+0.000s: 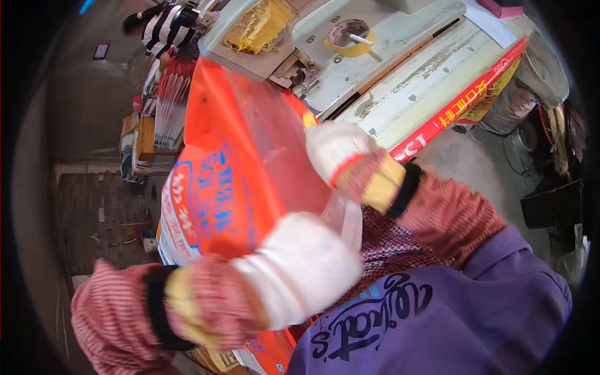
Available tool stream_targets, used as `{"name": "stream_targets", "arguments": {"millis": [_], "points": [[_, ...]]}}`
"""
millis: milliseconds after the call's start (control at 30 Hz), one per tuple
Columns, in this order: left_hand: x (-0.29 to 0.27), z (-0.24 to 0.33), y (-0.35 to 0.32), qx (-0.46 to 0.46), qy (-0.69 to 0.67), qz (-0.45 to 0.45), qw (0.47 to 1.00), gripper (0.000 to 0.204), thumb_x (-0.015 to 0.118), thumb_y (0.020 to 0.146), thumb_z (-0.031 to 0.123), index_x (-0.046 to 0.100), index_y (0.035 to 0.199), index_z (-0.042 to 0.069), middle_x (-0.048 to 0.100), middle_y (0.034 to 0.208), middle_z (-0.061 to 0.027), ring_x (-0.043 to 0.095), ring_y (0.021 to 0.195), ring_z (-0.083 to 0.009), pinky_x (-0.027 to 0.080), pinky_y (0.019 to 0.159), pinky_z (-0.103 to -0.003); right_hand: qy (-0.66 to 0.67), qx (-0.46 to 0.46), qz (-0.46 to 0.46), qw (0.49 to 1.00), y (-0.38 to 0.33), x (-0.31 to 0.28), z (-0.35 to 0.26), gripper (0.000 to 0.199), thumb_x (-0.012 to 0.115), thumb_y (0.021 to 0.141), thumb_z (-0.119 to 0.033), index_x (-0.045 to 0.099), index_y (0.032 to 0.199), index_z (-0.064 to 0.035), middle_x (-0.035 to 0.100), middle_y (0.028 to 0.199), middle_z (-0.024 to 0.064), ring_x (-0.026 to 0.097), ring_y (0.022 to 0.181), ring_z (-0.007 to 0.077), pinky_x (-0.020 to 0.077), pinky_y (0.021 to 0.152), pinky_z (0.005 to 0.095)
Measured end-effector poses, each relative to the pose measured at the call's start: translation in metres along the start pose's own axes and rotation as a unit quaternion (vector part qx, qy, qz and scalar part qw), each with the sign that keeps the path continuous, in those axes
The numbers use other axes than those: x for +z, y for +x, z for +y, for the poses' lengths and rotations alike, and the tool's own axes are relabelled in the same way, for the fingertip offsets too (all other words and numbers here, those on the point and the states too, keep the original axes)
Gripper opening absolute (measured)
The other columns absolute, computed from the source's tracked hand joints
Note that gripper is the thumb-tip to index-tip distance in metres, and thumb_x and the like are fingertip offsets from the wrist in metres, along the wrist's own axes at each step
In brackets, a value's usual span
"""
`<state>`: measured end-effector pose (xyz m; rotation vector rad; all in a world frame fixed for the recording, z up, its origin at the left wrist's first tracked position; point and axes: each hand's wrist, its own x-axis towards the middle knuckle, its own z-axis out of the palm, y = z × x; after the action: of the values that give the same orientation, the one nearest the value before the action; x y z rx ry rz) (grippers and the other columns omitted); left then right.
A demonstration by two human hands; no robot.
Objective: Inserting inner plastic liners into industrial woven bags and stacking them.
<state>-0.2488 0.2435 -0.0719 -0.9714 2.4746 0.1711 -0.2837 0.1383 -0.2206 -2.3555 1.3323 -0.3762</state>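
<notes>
A large orange-red sack (228, 147) with blue and white printing stands in front of me, slanting up toward the machine table. Clear plastic film (278, 122) lies over its side, and a loose fold of film sticks out between my hands. My left hand (306, 265), in a white glove, is closed at the sack's near side, with the film fold at its fingers; motion blurs it. At the sack's right edge is my right hand (340, 150), also gloved in white and blurred. Its fingers are mostly hidden, with a small yellow tip (309, 119) showing beside them. Checked sleeves cover both forearms.
A machine table (387, 94) spans the upper right, bearing a yellow tape roll (349, 39) and a yellow woven piece (259, 25). A red printed strip (462, 103) runs along its edge. Another person (167, 30) in stripes works at upper left, near stacked sacks (172, 100).
</notes>
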Motion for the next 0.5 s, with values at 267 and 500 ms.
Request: {"name": "stream_targets", "arguments": {"millis": [267, 500], "points": [[-0.067, -0.060, 0.007, -0.014, 0.050, -0.209, 0.977, 0.017, 0.065, 0.062, 0.025, 0.061, 0.067, 0.009, 0.058, 0.064, -0.0063, 0.056, 0.066, -0.0269, 0.044, 0.067, -0.038, 0.082, -0.071, 0.033, 0.994, 0.022, -0.012, -0.008, 0.016, 0.051, 0.076, -0.011, 0.063, 0.078, -0.0014, 0.064, 0.075, 0.0147, 0.063, 0.066, 0.0264, 0.0499, 0.058, 0.0375], [0.004, -0.030, -0.004, 0.102, -0.246, -0.194, 0.944, 0.022, 0.057, 0.079, 0.026, 0.052, 0.066, 0.009, 0.054, 0.061, -0.0099, 0.056, 0.061, -0.0277, 0.044, 0.053, -0.040, 0.154, -0.023, -0.050, 0.987, 0.006, -0.013, 0.013, 0.033, 0.044, 0.081, -0.018, 0.049, 0.112, -0.0067, 0.062, 0.085, 0.0192, 0.060, 0.080, 0.0363, 0.0470, 0.066, 0.0449]]}}
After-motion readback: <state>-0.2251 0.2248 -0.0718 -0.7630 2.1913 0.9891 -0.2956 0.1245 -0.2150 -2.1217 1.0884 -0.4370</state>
